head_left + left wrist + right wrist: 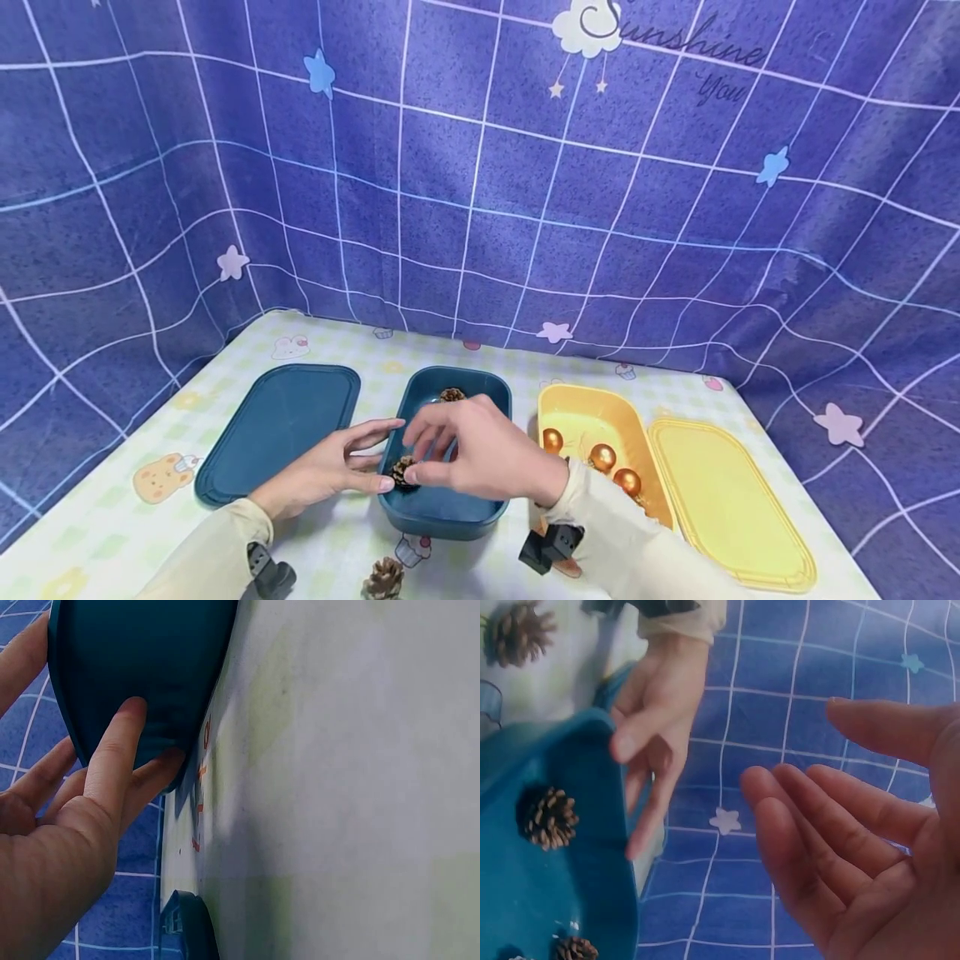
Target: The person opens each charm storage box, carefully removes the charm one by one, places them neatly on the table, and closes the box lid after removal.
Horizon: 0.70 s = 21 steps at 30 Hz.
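Note:
A dark teal box (450, 527) stands in the middle of the table, with one pine cone (403, 472) near its left wall and another pine cone (452, 395) towards the back. My left hand (337, 462) touches the box's left side, its fingers fairly straight along the outer wall, as the left wrist view also shows. Over the box hovers my right hand (472, 450), fingers loosely bent. In the right wrist view that right hand (862, 855) holds nothing, and the pine cone (549, 817) lies on the box floor apart from it.
One more pine cone (384, 578) lies on the table in front of the box. A teal lid (281, 425) is at the left. To the right, a yellow box (592, 400) contains several shiny golden balls (602, 457), and a yellow lid (731, 500) lies beyond it. A blue curtain (450, 167) hangs behind.

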Each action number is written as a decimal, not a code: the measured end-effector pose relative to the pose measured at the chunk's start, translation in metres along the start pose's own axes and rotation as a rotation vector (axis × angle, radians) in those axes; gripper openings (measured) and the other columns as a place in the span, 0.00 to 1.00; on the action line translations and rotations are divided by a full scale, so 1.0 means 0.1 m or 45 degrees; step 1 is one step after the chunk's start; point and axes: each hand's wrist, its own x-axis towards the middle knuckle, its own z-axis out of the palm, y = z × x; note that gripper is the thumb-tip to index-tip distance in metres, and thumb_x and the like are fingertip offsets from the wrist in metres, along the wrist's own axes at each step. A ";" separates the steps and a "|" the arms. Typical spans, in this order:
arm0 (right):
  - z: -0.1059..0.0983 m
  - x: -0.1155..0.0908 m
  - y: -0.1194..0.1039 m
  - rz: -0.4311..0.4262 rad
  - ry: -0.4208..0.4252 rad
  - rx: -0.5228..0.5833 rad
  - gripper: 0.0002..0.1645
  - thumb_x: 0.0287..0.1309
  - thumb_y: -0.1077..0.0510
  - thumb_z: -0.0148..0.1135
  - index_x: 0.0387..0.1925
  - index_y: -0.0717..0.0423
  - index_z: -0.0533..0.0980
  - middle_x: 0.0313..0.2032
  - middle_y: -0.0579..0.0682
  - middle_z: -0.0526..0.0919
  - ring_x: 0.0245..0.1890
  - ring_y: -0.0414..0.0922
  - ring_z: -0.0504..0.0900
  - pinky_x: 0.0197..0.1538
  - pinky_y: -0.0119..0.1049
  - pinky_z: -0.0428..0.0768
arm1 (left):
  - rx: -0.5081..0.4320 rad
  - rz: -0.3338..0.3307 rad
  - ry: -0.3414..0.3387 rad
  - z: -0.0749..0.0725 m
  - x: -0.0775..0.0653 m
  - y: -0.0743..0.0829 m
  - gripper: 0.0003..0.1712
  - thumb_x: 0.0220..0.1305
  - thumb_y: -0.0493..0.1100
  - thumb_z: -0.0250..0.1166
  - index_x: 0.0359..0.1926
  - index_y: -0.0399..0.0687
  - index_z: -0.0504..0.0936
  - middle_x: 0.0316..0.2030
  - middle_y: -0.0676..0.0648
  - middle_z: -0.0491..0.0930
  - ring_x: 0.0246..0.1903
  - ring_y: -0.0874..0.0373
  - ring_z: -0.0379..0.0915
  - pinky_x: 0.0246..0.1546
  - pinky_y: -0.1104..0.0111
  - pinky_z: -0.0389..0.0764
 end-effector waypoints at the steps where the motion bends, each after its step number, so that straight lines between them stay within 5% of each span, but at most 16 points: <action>1: -0.01 0.02 0.01 0.000 0.014 -0.007 0.10 0.58 0.56 0.72 0.42 0.49 0.83 0.34 0.44 0.89 0.30 0.25 0.82 0.34 0.20 0.83 | -0.005 -0.002 0.001 0.00 0.00 0.00 0.47 0.64 0.45 0.70 0.78 0.54 0.57 0.79 0.36 0.48 0.73 0.25 0.51 0.69 0.45 0.74; 9: -0.05 0.26 0.14 0.089 0.038 -0.092 0.09 0.59 0.54 0.71 0.41 0.48 0.83 0.34 0.44 0.89 0.31 0.32 0.85 0.36 0.23 0.83 | -0.007 0.002 -0.001 0.01 0.00 -0.03 0.47 0.65 0.43 0.70 0.79 0.52 0.56 0.80 0.37 0.47 0.74 0.26 0.50 0.70 0.43 0.72; 17: -0.03 0.55 0.40 0.284 -0.339 -0.278 0.18 0.58 0.48 0.72 0.49 0.48 0.83 0.28 0.40 0.88 0.27 0.32 0.82 0.33 0.25 0.81 | -0.017 0.015 0.011 0.01 0.00 -0.05 0.47 0.64 0.43 0.70 0.78 0.54 0.56 0.79 0.38 0.50 0.73 0.29 0.55 0.69 0.44 0.72; 21: 0.03 0.65 0.51 0.393 -0.423 -0.324 0.21 0.57 0.46 0.73 0.51 0.47 0.82 0.27 0.37 0.86 0.28 0.32 0.81 0.32 0.27 0.81 | -0.008 0.014 0.016 0.01 0.00 -0.05 0.47 0.63 0.44 0.71 0.78 0.55 0.57 0.79 0.39 0.51 0.73 0.29 0.56 0.69 0.45 0.74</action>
